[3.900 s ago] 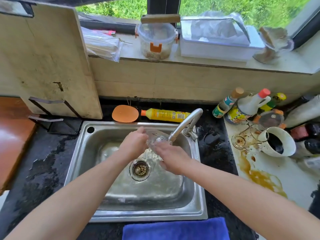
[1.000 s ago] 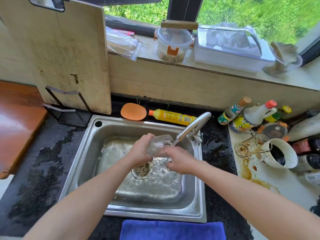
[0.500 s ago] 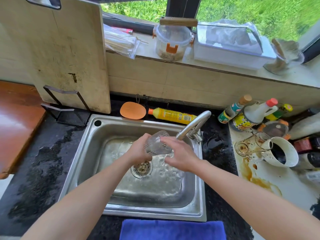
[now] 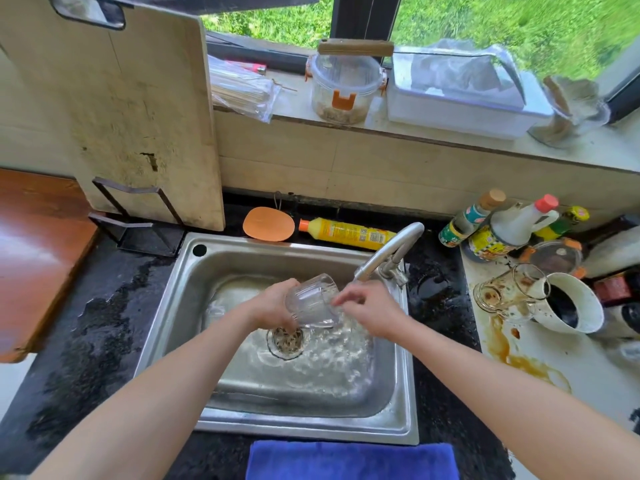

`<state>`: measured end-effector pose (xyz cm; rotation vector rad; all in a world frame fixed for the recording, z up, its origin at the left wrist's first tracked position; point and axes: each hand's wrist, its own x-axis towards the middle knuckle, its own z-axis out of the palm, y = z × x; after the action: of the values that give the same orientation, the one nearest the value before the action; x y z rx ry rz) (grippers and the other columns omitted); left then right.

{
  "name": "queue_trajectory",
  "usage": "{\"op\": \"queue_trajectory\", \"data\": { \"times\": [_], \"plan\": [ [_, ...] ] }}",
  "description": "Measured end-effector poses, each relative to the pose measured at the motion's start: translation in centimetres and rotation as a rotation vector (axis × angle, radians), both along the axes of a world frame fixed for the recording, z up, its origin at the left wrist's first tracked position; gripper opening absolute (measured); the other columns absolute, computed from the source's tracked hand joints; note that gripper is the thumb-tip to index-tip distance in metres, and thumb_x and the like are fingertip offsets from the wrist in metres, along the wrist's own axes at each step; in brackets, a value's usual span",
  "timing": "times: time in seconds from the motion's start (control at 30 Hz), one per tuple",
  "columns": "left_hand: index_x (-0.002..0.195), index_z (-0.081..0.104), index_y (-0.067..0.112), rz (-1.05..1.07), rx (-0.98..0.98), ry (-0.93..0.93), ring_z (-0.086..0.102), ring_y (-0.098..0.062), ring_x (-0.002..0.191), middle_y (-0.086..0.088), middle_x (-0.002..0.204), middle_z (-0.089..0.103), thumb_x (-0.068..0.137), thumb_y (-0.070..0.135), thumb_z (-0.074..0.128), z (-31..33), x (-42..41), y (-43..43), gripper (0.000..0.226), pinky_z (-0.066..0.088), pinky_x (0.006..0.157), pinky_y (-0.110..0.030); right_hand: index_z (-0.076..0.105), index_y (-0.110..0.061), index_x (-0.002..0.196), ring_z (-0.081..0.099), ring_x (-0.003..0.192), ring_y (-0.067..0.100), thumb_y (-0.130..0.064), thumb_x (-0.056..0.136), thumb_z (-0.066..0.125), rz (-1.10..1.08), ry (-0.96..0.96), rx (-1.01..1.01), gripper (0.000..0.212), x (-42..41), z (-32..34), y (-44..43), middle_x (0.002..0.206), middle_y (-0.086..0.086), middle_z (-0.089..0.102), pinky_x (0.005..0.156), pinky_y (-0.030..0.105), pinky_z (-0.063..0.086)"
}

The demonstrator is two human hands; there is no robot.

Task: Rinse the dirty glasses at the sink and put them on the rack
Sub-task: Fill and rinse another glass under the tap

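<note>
Over the steel sink point(image 4: 304, 429) my left hand point(image 4: 273, 308) grips a clear ribbed glass point(image 4: 313, 301), which is tilted on its side with its mouth facing right, just below the tap spout point(image 4: 388, 252). My right hand point(image 4: 372, 311) is beside the glass's mouth, its loosely curled fingertips at the rim. Water covers the sink bottom around the drain point(image 4: 286, 339). Two dirty glasses point(image 4: 502, 299) stained brown lie on the white counter at the right. A black metal rack point(image 4: 138, 230) stands left of the sink.
A large cutting board point(image 4: 131, 109) leans in the rack. An orange scrubber point(image 4: 268, 224) and a yellow detergent bottle point(image 4: 349, 233) lie behind the sink. A white mug point(image 4: 571, 308), sauce bottles point(image 4: 505, 226) and brown spills crowd the right counter. A blue cloth point(image 4: 349, 460) lies in front.
The glass has risen a little and tipped further onto its side in my left hand. My right hand has drawn back from the glass body to its rim.
</note>
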<state>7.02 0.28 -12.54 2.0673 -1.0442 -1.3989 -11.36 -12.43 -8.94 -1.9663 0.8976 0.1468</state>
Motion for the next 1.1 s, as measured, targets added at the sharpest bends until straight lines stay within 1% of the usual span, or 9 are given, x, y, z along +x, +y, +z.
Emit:
{"op": "queue_trajectory", "data": {
  "times": [0.13, 0.23, 0.33, 0.47, 0.67, 0.77, 0.87, 0.97, 1.1],
  "plan": [
    [0.112, 0.049, 0.023, -0.044, -0.008, -0.031, 0.065, -0.023, 0.089, -0.004, 0.105, 0.061, 0.065, -0.001, 0.078, 0.7, -1.4, -0.2, 0.06, 0.059, 0.071, -0.043, 0.065, -0.02, 0.117, 0.057, 0.074, 0.008, -0.023, 0.094, 0.063, -0.217, 0.002, 0.179, 0.023, 0.6, -1.1, -0.6, 0.103, 0.0, 0.068, 0.069, 0.026, 0.047],
    [0.116, 0.046, 0.023, -0.093, -0.065, -0.092, 0.06, -0.017, 0.082, 0.003, 0.105, 0.057, 0.069, 0.002, 0.076, 1.6, -2.4, -0.7, 0.059, 0.051, 0.057, -0.028, 0.07, -0.013, 0.099, 0.063, 0.078, 0.019, -0.019, 0.095, 0.064, -0.243, 0.09, 0.429, 0.01, 1.4, -1.7, -0.1, 0.091, 0.005, 0.07, 0.071, 0.036, 0.052],
    [0.115, 0.044, 0.025, -0.021, -0.136, -0.154, 0.06, -0.016, 0.087, 0.003, 0.104, 0.056, 0.067, 0.002, 0.075, 1.9, -2.3, -0.7, 0.061, 0.054, 0.064, -0.031, 0.07, -0.003, 0.101, 0.065, 0.076, 0.024, -0.017, 0.088, 0.073, -0.456, -0.043, 0.508, 0.019, 1.8, -1.6, -0.4, 0.091, 0.011, 0.071, 0.072, 0.04, 0.054],
    [0.116, 0.046, 0.025, 0.046, -0.149, -0.149, 0.061, -0.018, 0.091, 0.001, 0.106, 0.058, 0.063, 0.002, 0.078, 1.4, -1.9, -0.5, 0.066, 0.057, 0.072, -0.036, 0.068, -0.012, 0.098, 0.064, 0.082, 0.02, -0.015, 0.092, 0.067, -0.363, -0.007, 0.457, 0.007, 2.2, -0.5, 0.2, 0.099, 0.005, 0.067, 0.067, 0.03, 0.054],
    [0.12, 0.047, 0.024, 0.168, -0.136, 0.274, 0.062, -0.013, 0.1, 0.0, 0.115, 0.061, 0.068, 0.003, 0.079, 1.1, -4.4, -0.9, 0.065, 0.055, 0.085, -0.033, 0.067, -0.007, 0.095, 0.05, 0.049, 0.014, -0.015, 0.097, 0.055, -0.458, 0.145, 0.333, 0.014, 1.2, 0.6, -0.9, 0.073, 0.01, 0.066, 0.045, 0.025, 0.036],
    [0.134, 0.037, 0.027, 0.222, -0.197, 0.404, 0.057, -0.007, 0.111, 0.007, 0.124, 0.056, 0.068, 0.038, 0.083, 1.3, -6.2, -1.9, 0.082, 0.048, 0.089, -0.027, 0.063, -0.003, 0.095, 0.047, 0.041, 0.012, -0.014, 0.099, 0.049, -0.525, 0.16, 0.403, 0.019, 0.4, 1.6, -0.8, 0.067, 0.014, 0.067, 0.045, 0.024, 0.031],
    [0.14, 0.033, 0.029, 0.249, -0.224, 0.383, 0.047, -0.007, 0.119, 0.015, 0.129, 0.046, 0.08, 0.069, 0.053, 1.9, -7.8, -3.2, 0.075, 0.037, 0.094, -0.03, 0.059, -0.003, 0.095, 0.052, 0.038, 0.009, -0.016, 0.101, 0.045, -0.57, 0.172, 0.375, 0.02, -0.6, 2.4, -0.9, 0.072, 0.017, 0.067, 0.046, 0.025, 0.032],
    [0.129, 0.047, 0.022, 0.388, -0.296, 0.287, 0.043, -0.013, 0.121, 0.006, 0.129, 0.047, 0.097, 0.06, 0.023, 2.2, -9.4, -4.6, 0.055, 0.033, 0.095, -0.031, 0.058, -0.003, 0.094, 0.055, 0.041, 0.012, -0.016, 0.101, 0.043, -0.552, 0.2, 0.273, 0.022, -1.2, 2.5, -1.1, 0.075, 0.019, 0.069, 0.046, 0.026, 0.035],
    [0.118, 0.056, 0.022, 0.564, -0.262, 0.327, 0.046, -0.013, 0.109, 0.005, 0.116, 0.053, 0.105, 0.041, 0.024, 2.7, -10.8, -6.7, 0.04, 0.034, 0.09, -0.03, 0.061, -0.009, 0.079, 0.07, 0.062, 0.023, -0.018, 0.1, 0.047, -0.487, 0.211, 0.072, 0.027, -2.3, 2.2, -1.6, 0.075, 0.012, 0.07, 0.05, 0.03, 0.048]
  ]
}}
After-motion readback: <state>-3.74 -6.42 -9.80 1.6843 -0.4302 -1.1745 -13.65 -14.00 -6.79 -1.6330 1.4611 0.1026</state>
